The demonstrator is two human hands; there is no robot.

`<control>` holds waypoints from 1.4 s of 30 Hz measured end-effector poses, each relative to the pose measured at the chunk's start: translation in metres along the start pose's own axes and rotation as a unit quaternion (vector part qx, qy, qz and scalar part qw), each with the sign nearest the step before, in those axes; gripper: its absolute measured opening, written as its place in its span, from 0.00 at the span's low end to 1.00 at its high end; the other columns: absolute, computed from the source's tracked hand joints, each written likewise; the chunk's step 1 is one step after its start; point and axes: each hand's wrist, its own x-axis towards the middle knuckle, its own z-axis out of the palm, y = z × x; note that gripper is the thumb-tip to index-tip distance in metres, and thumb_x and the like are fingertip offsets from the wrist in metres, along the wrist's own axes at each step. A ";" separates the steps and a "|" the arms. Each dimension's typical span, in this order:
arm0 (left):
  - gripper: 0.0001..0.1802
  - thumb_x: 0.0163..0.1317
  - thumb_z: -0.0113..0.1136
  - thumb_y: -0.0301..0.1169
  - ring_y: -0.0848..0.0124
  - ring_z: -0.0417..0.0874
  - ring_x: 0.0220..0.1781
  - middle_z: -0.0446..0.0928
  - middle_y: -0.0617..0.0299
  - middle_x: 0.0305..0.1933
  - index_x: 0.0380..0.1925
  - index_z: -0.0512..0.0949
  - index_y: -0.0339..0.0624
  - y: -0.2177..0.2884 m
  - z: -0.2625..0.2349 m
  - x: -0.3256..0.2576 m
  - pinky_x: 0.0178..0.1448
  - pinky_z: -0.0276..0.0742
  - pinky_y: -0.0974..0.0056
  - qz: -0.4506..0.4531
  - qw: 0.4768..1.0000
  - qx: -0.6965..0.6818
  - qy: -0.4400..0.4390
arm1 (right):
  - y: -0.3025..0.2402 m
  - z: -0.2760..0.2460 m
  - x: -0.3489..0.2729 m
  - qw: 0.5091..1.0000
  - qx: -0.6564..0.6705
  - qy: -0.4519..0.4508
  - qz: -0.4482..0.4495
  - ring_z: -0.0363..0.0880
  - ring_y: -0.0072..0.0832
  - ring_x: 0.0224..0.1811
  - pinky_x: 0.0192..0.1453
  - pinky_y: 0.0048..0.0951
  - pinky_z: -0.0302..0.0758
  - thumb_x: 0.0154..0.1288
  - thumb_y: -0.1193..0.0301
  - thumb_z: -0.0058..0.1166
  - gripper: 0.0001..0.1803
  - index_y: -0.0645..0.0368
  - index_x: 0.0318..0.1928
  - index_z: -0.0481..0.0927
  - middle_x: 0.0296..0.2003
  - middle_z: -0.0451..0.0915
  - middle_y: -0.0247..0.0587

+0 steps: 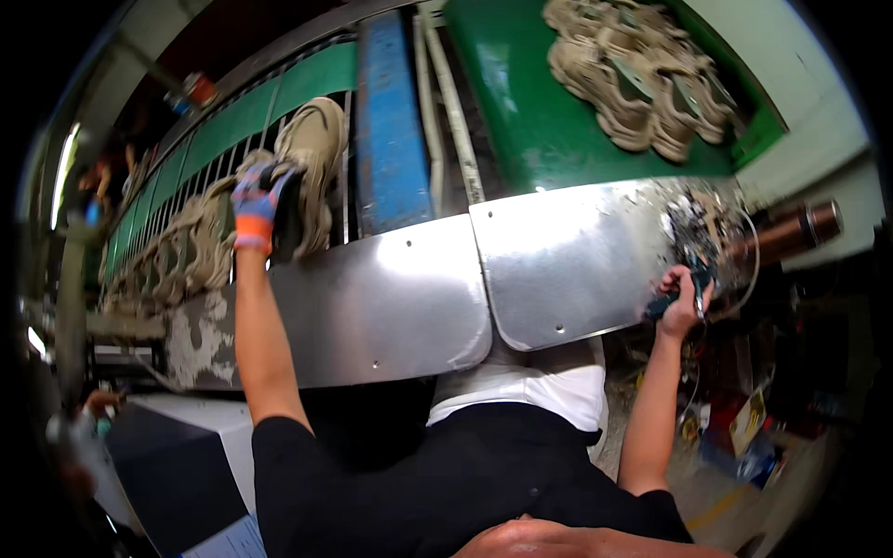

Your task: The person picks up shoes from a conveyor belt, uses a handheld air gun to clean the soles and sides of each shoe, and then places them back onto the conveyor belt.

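Note:
On the left, my left hand, in a grey, blue and orange glove, reaches over the slatted rack. Its fingers are closed on a beige sneaker, partly hidden behind the hand. Another beige sneaker lies right beside it, toe pointing away. At the right end of the metal table, my bare right hand is wrapped round a dark hand tool; its exact kind is hard to make out. That hand sits at the near edge of a heap of dark and pale scraps.
The metal table spans in front of me in two plates. More beige sneakers line the rack at left; several others sit on the green belt. A blue beam stands between. A copper-coloured cylinder lies at far right.

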 end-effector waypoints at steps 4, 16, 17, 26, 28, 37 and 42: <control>0.15 0.48 0.73 0.38 0.57 0.80 0.32 0.78 0.54 0.27 0.28 0.80 0.39 0.129 0.007 -0.047 0.35 0.76 0.60 0.182 0.974 -0.005 -0.136 | -0.009 0.001 -0.003 1.000 0.000 0.001 -0.012 0.73 0.23 0.25 0.28 0.23 0.71 0.66 0.72 0.49 0.25 0.63 0.61 0.62 0.30 0.77 0.38; 0.43 0.42 0.72 0.49 0.52 0.70 0.63 0.70 0.54 0.64 0.61 0.71 0.47 0.307 0.038 -0.074 0.66 0.63 0.48 0.335 0.899 0.084 -0.268 | -0.010 -0.011 -0.001 0.999 0.031 -0.025 -0.026 0.76 0.24 0.27 0.30 0.23 0.73 0.65 0.75 0.46 0.24 0.69 0.60 0.60 0.31 0.79 0.41; 0.44 0.43 0.71 0.48 0.54 0.71 0.61 0.71 0.54 0.61 0.61 0.70 0.46 0.319 0.051 -0.067 0.65 0.63 0.49 0.363 0.875 0.119 -0.296 | -0.011 -0.009 -0.001 0.998 0.045 -0.031 -0.022 0.76 0.24 0.27 0.30 0.23 0.74 0.65 0.76 0.47 0.25 0.68 0.60 0.59 0.31 0.79 0.41; 0.37 0.41 0.76 0.44 0.56 0.79 0.47 0.76 0.54 0.50 0.52 0.74 0.41 0.305 0.029 -0.032 0.53 0.74 0.56 0.311 0.936 -0.004 -0.163 | -0.006 0.006 -0.006 0.997 0.070 -0.019 -0.029 0.75 0.23 0.27 0.31 0.24 0.73 0.67 0.72 0.49 0.24 0.64 0.61 0.61 0.31 0.79 0.39; 0.41 0.40 0.79 0.41 0.58 0.80 0.50 0.75 0.52 0.54 0.55 0.72 0.38 0.291 0.004 -0.028 0.53 0.78 0.57 0.296 0.954 -0.048 0.007 | -0.002 -0.006 -0.001 0.998 0.058 0.002 -0.038 0.76 0.24 0.28 0.32 0.24 0.74 0.67 0.74 0.48 0.24 0.64 0.62 0.60 0.32 0.79 0.41; 0.47 0.44 0.75 0.50 0.65 0.76 0.57 0.74 0.52 0.57 0.59 0.69 0.31 0.250 0.013 -0.046 0.62 0.71 0.61 0.067 0.913 -0.399 0.049 | -0.032 0.020 -0.031 0.988 0.042 0.008 0.146 0.74 0.24 0.23 0.26 0.25 0.71 0.63 0.75 0.50 0.20 0.61 0.56 0.67 0.25 0.76 0.38; 0.47 0.38 0.79 0.45 0.65 0.77 0.56 0.74 0.52 0.57 0.58 0.70 0.31 0.263 0.015 -0.031 0.61 0.72 0.61 0.094 0.915 -0.393 -0.011 | -0.083 0.063 -0.106 0.951 0.094 -0.263 0.129 0.74 0.26 0.23 0.29 0.24 0.72 0.62 0.72 0.49 0.25 0.67 0.58 0.65 0.24 0.75 0.41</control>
